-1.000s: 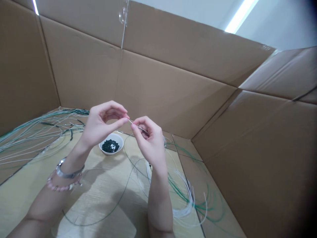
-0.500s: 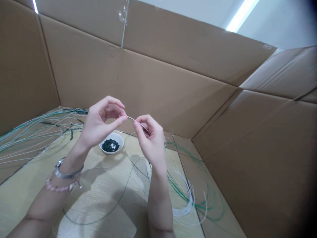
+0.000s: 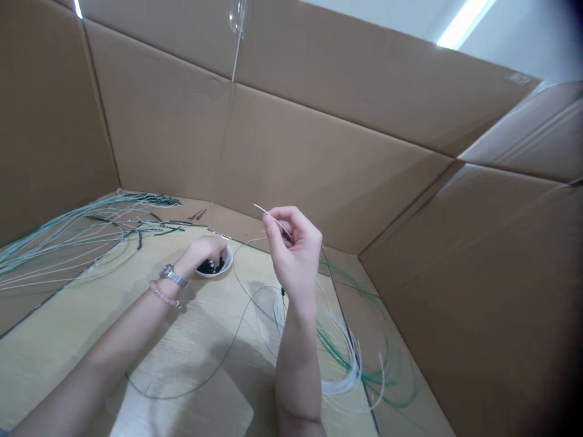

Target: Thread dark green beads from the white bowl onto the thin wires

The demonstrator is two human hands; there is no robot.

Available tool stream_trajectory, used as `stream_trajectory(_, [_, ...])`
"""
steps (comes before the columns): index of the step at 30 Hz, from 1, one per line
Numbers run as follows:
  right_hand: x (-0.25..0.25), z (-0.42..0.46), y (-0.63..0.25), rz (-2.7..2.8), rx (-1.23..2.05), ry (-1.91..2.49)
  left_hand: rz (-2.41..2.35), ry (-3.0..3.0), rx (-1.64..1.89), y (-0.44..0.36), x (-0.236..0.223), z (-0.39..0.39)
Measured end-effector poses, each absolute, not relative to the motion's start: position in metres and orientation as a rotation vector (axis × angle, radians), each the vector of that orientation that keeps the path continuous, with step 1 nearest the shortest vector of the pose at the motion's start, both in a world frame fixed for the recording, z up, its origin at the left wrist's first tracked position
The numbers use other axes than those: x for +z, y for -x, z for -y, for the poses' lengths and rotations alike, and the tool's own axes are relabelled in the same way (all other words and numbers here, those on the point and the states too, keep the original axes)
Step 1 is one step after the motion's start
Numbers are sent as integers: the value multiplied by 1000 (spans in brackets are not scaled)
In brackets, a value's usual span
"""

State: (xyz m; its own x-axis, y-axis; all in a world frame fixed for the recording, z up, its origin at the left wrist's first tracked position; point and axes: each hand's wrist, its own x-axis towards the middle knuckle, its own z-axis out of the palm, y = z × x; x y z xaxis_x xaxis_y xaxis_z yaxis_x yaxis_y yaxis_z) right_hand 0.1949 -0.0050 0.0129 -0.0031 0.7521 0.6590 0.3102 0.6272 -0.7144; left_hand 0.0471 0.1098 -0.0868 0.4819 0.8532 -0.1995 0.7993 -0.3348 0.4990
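Left hand (image 3: 209,249) has moved to the bowl (image 3: 229,259), grip unclear; white strand (image 3: 260,208) sits pinched in right hand (image 3: 296,249).

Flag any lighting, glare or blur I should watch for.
In the head view, the bright strip at upper right is blown out and the right edge fades to black; in the head view, too, shadows mottle the table, and the green strands look faint toward their ends.
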Motion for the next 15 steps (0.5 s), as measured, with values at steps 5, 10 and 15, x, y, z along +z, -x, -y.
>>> stream_trajectory(5, [14,7,-196,1576,433,906,-1329,-2210,94,-47,-110,-107])
stream_trajectory(10, [15,9,-199,1562,425,901,-1269,-2220,136,-46,-121,-108])
stream_trajectory(15, [15,10,-202,1555,460,889,-1252,-2222,230,-43,-122,-108])
